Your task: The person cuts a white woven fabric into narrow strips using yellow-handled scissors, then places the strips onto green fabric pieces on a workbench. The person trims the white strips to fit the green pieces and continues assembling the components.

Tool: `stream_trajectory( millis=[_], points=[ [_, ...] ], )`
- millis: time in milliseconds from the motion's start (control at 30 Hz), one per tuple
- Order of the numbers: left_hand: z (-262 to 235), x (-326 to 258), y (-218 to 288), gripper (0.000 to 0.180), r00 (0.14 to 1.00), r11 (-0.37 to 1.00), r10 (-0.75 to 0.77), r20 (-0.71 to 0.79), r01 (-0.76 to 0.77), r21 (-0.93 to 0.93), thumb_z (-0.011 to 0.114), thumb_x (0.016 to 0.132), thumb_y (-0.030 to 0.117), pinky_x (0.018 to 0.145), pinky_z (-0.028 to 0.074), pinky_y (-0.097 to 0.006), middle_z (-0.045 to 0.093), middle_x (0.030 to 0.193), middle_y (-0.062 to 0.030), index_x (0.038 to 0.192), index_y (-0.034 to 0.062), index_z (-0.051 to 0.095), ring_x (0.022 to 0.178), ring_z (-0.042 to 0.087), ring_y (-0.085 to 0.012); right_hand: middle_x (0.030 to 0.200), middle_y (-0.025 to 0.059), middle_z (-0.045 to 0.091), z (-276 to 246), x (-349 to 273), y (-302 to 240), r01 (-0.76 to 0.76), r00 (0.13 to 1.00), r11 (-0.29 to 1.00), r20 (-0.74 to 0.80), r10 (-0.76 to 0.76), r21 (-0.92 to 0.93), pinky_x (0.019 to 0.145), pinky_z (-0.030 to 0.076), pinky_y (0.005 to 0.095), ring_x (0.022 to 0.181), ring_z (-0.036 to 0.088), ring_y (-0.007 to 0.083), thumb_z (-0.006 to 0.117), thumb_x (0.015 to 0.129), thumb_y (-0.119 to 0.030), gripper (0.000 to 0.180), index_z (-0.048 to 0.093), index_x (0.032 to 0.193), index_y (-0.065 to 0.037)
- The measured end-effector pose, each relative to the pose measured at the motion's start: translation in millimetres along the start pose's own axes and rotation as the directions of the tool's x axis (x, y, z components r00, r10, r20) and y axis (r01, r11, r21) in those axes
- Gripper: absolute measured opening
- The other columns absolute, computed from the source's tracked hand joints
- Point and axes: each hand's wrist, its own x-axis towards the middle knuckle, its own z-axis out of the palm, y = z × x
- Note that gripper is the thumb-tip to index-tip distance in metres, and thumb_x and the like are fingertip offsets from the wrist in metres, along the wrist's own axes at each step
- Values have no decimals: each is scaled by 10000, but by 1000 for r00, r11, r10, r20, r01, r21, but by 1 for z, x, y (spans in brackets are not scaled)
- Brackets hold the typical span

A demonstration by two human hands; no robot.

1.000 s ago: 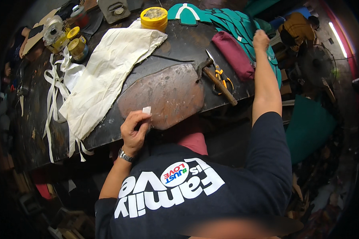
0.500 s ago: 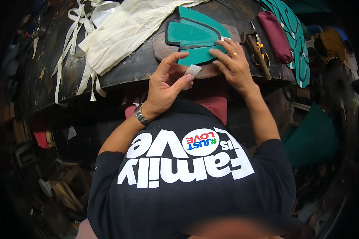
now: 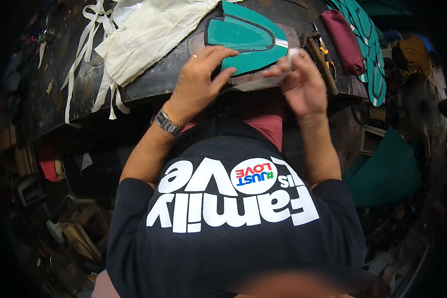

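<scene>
A green shoe-upper-like piece with dark edging lies on a brown slab at the table's near edge. A smaller green panel outlined in black forms its middle, and a white stripe crosses its right tip. My left hand is beside the piece's left end, fingers and thumb apart, holding nothing visible. To the right of the tip, my right hand is raised, palm partly turned up. Its fingers pinch a small whitish scrap, blurred by motion.
Cream cloth and loose strips cover the table's left part. On the right are a hammer, orange-handled scissors, a maroon pouch and a stack of green pieces. The dark table edge curves before me.
The whitish scrap has passed from my left hand to my right. My left hand has opened and shifted left; my right hand has turned and moved right, uncovering the white-striped tip.
</scene>
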Motion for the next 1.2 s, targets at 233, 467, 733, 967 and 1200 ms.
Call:
stream_trajectory(
  millis=[233,467,733,967,1200],
  points=[
    [2,-13,-18,271,976,969,125,176,-158,191,736,813,118,1048,408,-441,640,1151,-103,1069,56,671,1124,593,-283,678,-1,597,-1,58,-19,-180,957,666,27,289,-723,487,425,202,520,526,56,739,884,-200,204,698,904,-1],
    [-1,-24,-18,338,980,985,63,188,-91,145,739,811,83,1108,369,-480,624,1230,-90,1141,94,669,1209,570,-283,685,13,643,7,91,19,-104,951,451,44,307,-886,481,422,217,514,543,58,748,862,-157,164,718,869,5],
    [0,-26,-20,358,981,981,67,185,-99,168,742,799,88,1119,349,-493,581,1239,-78,1142,96,638,1223,538,-273,663,33,654,11,100,22,-81,956,332,21,293,-940,467,434,235,480,563,77,762,832,-157,174,714,840,10],
    [0,-25,-19,377,980,978,65,188,-99,181,759,783,102,1131,326,-490,555,1285,-101,1132,96,618,1249,508,-293,621,60,637,22,96,26,-16,973,206,32,227,-978,455,460,268,459,580,105,761,814,-144,175,684,829,13],
    [-3,-20,-15,424,961,967,58,269,-121,226,779,756,117,1109,342,-449,512,1399,-98,1143,82,611,1277,483,-293,656,86,625,19,95,27,174,981,-215,187,-42,-961,546,481,338,604,620,197,830,756,-313,369,601,770,-24]
  ],
)
